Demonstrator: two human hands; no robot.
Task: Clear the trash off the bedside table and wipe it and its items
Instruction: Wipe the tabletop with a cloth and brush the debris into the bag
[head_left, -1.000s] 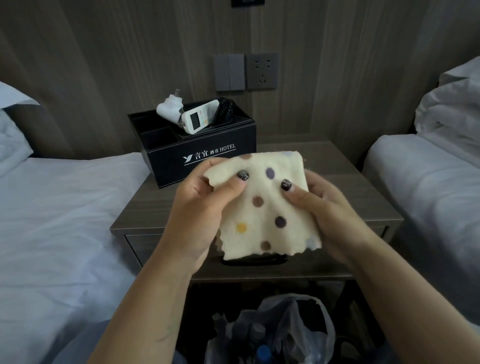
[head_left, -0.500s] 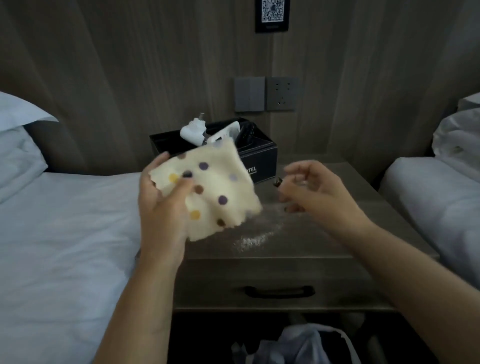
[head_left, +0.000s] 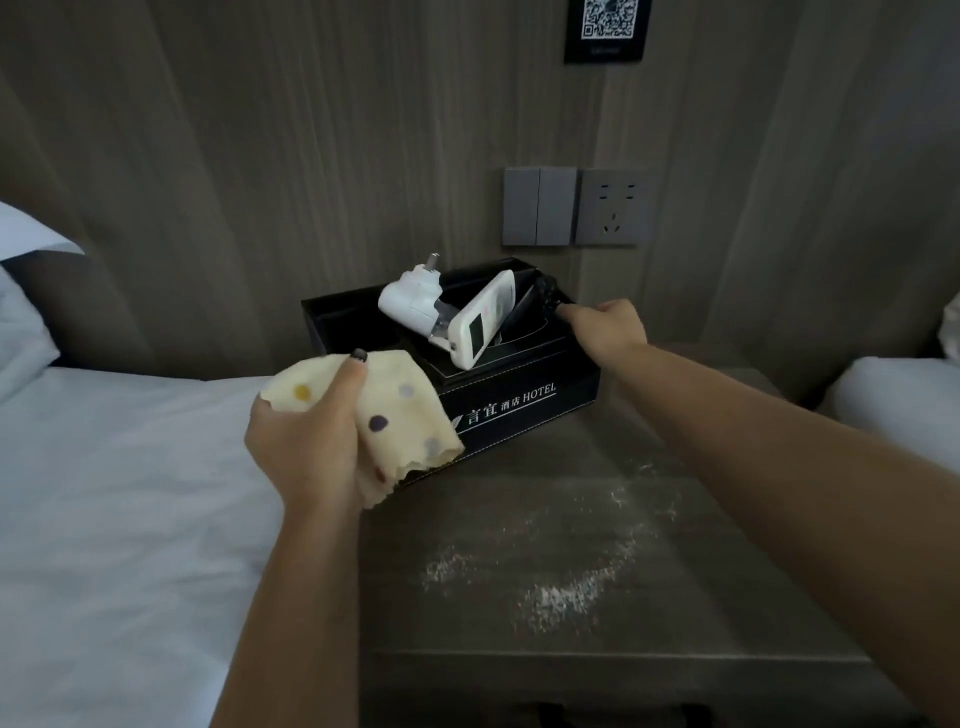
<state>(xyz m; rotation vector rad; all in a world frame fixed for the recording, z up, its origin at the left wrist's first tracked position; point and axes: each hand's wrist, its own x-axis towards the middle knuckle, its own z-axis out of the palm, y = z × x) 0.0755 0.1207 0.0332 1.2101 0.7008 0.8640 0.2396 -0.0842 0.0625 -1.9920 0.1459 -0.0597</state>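
Observation:
My left hand (head_left: 306, 441) grips a cream cloth with coloured dots (head_left: 405, 421) in front of the left end of a black hotel organizer box (head_left: 524, 410). The box stands at the back of the wooden bedside table (head_left: 519, 509). It holds a white plug adapter (head_left: 410, 301), a white remote (head_left: 480, 322) and a dark object (head_left: 543, 291). My right hand (head_left: 605, 325) reaches the box's back right corner, its fingers curled at the dark object there. White powder (head_left: 556, 592) is scattered over the table's front.
White beds flank the table, the left bed (head_left: 130, 493) touching its edge and the right bed (head_left: 893, 405) further off. Wall switches (head_left: 540, 205), a socket (head_left: 613, 208) and a QR sign (head_left: 608, 28) hang on the wood panel behind.
My right hand let go of the cloth and reached forward to the box's back right corner. My left hand keeps the cloth, now lower by the box. The view moved closer.

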